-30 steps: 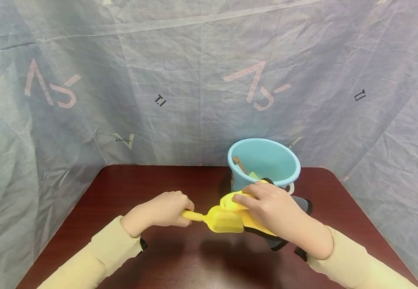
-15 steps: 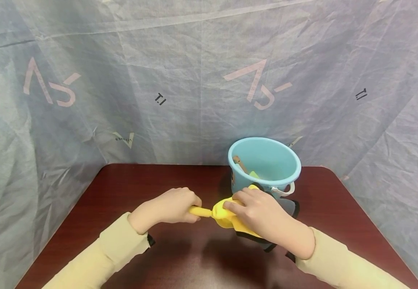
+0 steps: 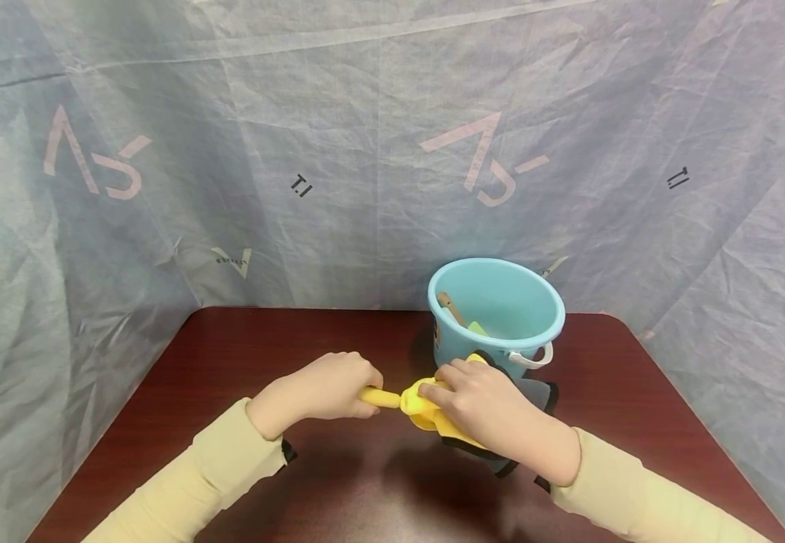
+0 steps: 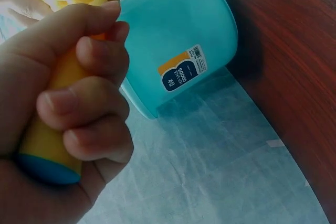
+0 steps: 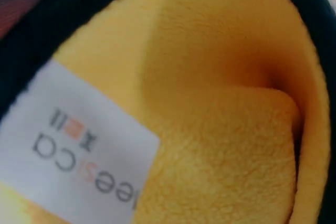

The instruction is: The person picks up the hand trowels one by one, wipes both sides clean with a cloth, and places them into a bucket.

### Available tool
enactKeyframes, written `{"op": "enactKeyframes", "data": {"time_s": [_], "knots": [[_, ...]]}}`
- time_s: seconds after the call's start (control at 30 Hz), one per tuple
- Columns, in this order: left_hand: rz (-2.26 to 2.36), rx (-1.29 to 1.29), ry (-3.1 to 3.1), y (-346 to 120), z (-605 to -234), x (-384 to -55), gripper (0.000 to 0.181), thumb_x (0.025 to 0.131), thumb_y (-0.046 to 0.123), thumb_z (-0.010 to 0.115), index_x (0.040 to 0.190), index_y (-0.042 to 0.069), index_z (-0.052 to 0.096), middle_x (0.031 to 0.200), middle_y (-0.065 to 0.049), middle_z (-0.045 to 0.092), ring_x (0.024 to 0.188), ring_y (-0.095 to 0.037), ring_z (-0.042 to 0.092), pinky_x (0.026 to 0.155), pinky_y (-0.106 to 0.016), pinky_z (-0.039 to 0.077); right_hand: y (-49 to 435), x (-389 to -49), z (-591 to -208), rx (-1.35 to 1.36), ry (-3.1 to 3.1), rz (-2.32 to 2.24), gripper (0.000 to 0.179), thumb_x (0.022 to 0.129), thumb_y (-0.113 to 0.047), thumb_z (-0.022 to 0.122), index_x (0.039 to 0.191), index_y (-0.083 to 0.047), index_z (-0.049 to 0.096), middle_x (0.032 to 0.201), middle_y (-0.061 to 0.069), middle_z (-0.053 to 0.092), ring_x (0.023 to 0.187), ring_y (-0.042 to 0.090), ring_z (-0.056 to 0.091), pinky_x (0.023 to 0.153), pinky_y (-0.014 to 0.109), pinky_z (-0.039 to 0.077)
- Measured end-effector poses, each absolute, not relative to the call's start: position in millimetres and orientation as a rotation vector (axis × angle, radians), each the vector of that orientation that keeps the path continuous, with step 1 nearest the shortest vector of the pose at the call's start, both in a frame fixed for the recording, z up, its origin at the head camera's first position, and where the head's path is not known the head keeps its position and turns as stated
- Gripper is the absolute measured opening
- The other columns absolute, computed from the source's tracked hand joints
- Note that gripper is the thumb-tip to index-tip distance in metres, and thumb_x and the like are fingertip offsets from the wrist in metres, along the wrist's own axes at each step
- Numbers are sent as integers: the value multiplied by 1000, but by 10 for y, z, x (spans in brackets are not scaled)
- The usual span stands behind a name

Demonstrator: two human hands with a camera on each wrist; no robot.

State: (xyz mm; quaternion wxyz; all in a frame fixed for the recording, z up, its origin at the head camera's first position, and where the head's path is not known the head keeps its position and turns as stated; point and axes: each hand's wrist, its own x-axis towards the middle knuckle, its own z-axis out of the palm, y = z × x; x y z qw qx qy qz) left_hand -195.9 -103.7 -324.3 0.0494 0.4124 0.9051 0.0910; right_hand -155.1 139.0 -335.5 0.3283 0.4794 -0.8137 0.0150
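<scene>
My left hand [image 3: 334,386] grips the yellow handle [image 3: 382,398] of a small plastic shovel. In the left wrist view the fingers curl round that handle [image 4: 50,140], and its end shows below them. My right hand [image 3: 483,400] holds a yellow cloth [image 3: 458,431] with black edging and a grey other side. Folds of the cloth wrap the shovel's blade, which is mostly hidden. Filling the right wrist view is the cloth's yellow fleece [image 5: 220,145], with a white printed label [image 5: 79,145] on it. Both hands are above the table, close together.
Behind the right hand stands a light blue bucket [image 3: 448,353] with a white handle [image 3: 535,360]. A brown stick-like thing [image 3: 451,308] and something light green [image 3: 476,329] are inside it. The dark red table [image 3: 283,339] meets a grey cloth backdrop [image 3: 338,249].
My right hand has shifted left with the cloth, and my left hand slightly right with the shovel. The blade, plainly visible one second ago, is now mostly covered by the cloth.
</scene>
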Motion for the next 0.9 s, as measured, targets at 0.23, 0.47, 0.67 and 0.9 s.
{"op": "enactKeyframes", "data": {"time_s": [0.23,0.47,0.67,0.9], "knots": [[269,1265,2768,-1063,-3240,-1955,19,75,25,73,64,23,57,54,13,39,50,-4,34,45,-21,32,1395,-1559,-3360,1255,-2154,5,31,62,-9,76,91,-15,68,71,-1,52,62,13,47,57,25,42],[274,1268,2758,-1083,-3243,-1950,16,76,25,73,67,21,60,54,13,43,50,-5,35,46,-22,33,1424,-1544,-3352,1259,-2197,-31,31,62,-14,79,92,-16,69,71,-1,52,62,12,46,56,24,42],[265,1255,2765,-1114,-3245,-1956,15,76,25,73,67,22,61,54,13,44,50,-4,35,46,-22,34,1480,-1546,-3364,1246,-2197,-58,32,61,-15,80,91,-17,70,69,-2,50,60,12,45,55,24,41],[265,1251,2774,-1160,-3232,-1945,16,75,24,74,67,22,61,54,13,44,50,-4,34,46,-22,33,1564,-1538,-3379,1242,-2191,-60,32,60,-12,79,91,-17,71,71,-2,51,61,12,46,55,23,40]]}}
